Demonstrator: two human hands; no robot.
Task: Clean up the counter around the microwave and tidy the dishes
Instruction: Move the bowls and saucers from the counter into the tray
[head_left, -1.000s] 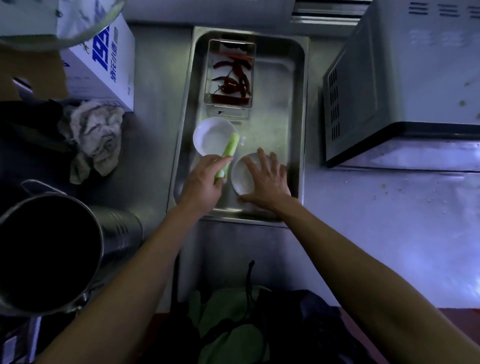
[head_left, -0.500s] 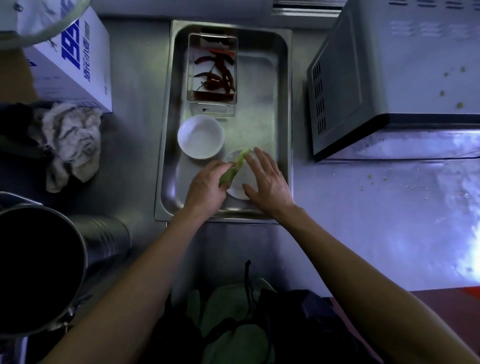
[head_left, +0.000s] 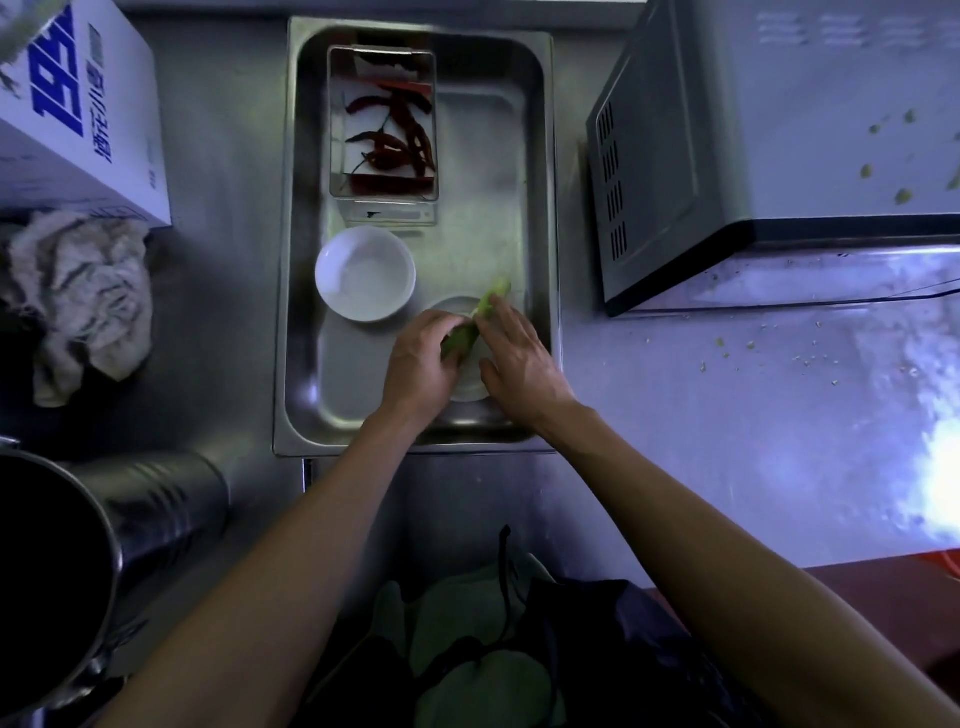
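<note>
My left hand (head_left: 421, 358) clamps a green stalk (head_left: 475, 325) (angled up-right) above the small dish (head_left: 457, 306); right hand (head_left: 514, 358) rests open beside it.

The white cardboard box (head_left: 78, 114) at the far left of the worktop bears large blue digits, seemingly "19", cut off; smaller blue characters beside them are unreadable.

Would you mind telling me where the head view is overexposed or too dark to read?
Head view: glare blows out the counter at the right edge; the pot interior at lower left is pure black; the tray is dim but readable; wide-angle distortion bows the microwave edges.
</note>
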